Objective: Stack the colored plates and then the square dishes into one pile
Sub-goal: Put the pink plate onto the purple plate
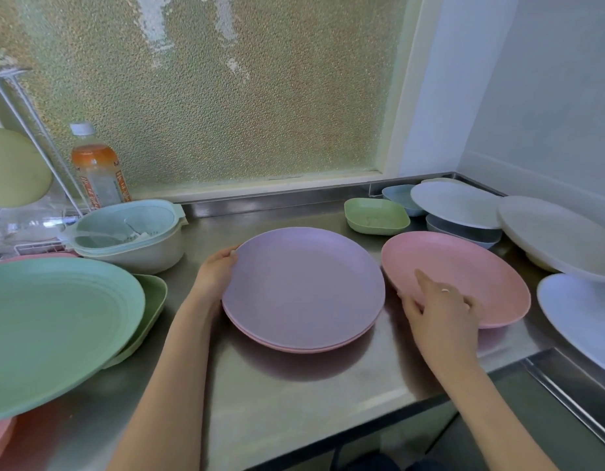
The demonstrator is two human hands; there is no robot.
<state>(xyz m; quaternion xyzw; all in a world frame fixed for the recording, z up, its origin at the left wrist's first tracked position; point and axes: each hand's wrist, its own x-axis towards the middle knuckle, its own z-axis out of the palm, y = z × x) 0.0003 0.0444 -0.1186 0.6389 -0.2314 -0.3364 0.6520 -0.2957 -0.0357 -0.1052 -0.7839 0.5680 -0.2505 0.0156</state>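
Steel counter (294,385) under a frosted window, and we're early in the pile: a purple plate (304,287) sits on a pink one at centre, our left hand (216,271) gripping its far-left rim. Our right hand (440,307) takes hold of the pink plate (464,263) just beside it, fingers curled under the near rim, we judge. Green plate (56,328) at left, pale plates and square dishes (375,215) at back right all wait.

Stainless steel counter (294,385), dull sheen, raised metal lip at back. Frosted pebbled window (209,96) behind, pale frame (401,96), daylight diffused through. White wall (549,96) to right. White wire rack (29,130) at far left.
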